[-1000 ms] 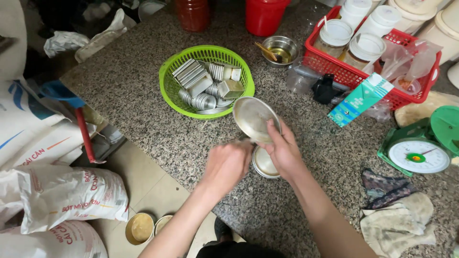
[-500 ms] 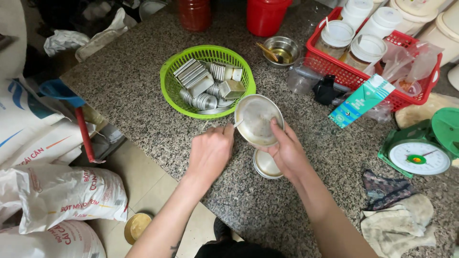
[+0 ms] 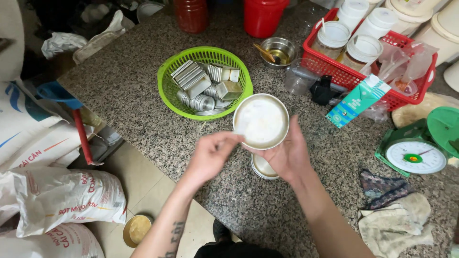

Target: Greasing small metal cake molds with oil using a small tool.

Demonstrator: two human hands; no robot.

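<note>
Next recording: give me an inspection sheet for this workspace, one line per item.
Surface: speckled granite counter.
Job's things: round metal tin with a pale lining, held up; more tins stacked beneath.
Clutter: green basket of metal moulds; red basket of jars; green scale; carton; rags.
Hands: left hand at the tin's rim; right hand grips its underside.
Cables: nothing seen.
Surroundings: printed sacks on the floor.

Head view, steeply down, close overhead
</note>
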